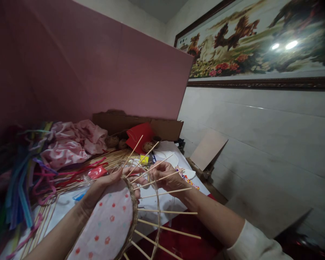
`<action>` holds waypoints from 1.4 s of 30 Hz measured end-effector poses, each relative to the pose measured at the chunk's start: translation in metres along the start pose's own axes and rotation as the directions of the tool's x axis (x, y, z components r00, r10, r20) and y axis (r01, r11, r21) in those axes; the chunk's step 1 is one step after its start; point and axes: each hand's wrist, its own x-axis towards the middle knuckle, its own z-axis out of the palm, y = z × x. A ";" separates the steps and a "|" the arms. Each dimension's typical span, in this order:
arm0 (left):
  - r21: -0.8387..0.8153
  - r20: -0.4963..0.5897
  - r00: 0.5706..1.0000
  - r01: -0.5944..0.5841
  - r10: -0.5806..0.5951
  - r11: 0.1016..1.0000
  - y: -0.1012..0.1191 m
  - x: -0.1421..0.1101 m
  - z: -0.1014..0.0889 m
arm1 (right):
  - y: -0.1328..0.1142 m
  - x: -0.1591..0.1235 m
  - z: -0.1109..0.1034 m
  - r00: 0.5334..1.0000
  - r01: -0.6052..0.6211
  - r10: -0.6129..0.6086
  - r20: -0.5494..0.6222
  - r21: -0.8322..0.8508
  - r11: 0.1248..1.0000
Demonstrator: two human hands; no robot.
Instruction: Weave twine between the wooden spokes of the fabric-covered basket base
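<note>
Nearest, above the white table (63,206), the round pale-pink cloth disc with red flowers (105,224) is held at its rim by the left hand (111,179), fingers half spread. Beyond, the right hand (172,183) pinches thin brown cord (158,202); uneven pulling may bend pale wooden sticks (178,212).

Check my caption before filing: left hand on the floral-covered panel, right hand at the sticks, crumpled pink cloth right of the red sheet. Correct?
No, in the head view the crumpled pink cloth lies left of the red sheet. Left hand on the floral-covered panel, right hand at the sticks: correct.
</note>
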 end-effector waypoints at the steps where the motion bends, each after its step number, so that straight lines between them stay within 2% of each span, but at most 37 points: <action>1: -0.002 -0.003 1.000 0.007 -0.007 1.000 0.000 0.000 0.001 | 0.000 0.000 0.000 1.000 -0.003 0.003 -0.004 -0.003 1.000; 13: 0.034 0.063 0.998 0.013 -0.015 0.999 0.002 -0.001 0.004 | 0.003 0.000 0.000 0.999 -0.030 0.030 -0.022 0.015 0.999; 25: 0.038 0.070 0.997 0.010 -0.013 0.999 0.001 0.000 0.003 | 0.005 0.000 0.000 0.997 -0.067 0.068 -0.038 0.023 0.997; 35: 0.011 0.037 0.999 0.003 -0.004 1.000 0.001 -0.001 0.006 | 0.012 0.000 0.000 0.985 -0.121 0.116 -0.127 -0.035 0.992; 42: 0.029 -0.003 1.000 0.001 -0.001 1.000 0.002 -0.002 0.009 | 0.012 -0.002 0.001 0.986 -0.118 0.108 -0.130 -0.071 0.990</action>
